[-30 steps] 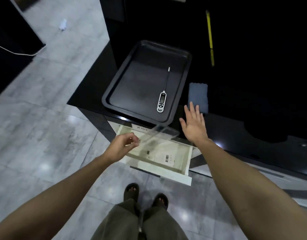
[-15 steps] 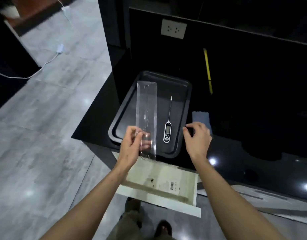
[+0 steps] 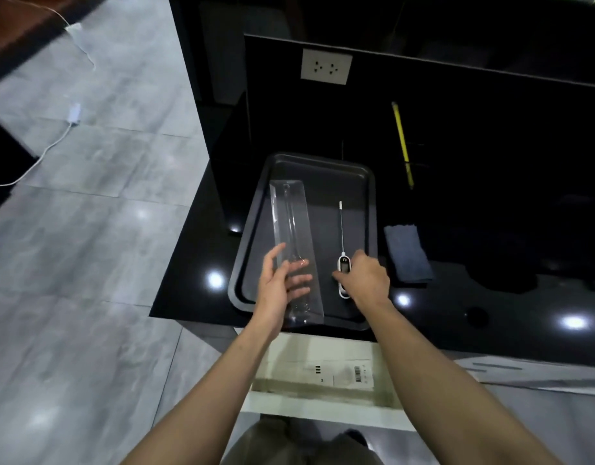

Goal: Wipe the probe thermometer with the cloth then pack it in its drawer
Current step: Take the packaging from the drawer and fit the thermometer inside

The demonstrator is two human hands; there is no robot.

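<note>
A white probe thermometer (image 3: 342, 250) lies in a black tray (image 3: 368, 209) on the dark counter, its thin probe pointing away from me. My right hand (image 3: 365, 278) closes around the thermometer's body. A clear plastic sleeve (image 3: 291, 226) rests in the left half of the tray, and my left hand (image 3: 279, 285) holds its near end with the fingers under the plastic. A folded grey-blue cloth (image 3: 406, 253) lies on the counter just right of the tray. Below the counter edge a white drawer (image 3: 323, 374) stands pulled out, with a labelled paper lying inside.
A yellow stick (image 3: 402, 142) leans at the back of the counter. A wall socket (image 3: 326, 66) sits on the dark back panel. A white cable and adapter (image 3: 74, 112) trail over the grey tiled floor at left. My feet show under the drawer.
My left hand has lowered the clear sleeve from upright into the tray. My right hand has moved left from near the cloth onto the thermometer's body.
</note>
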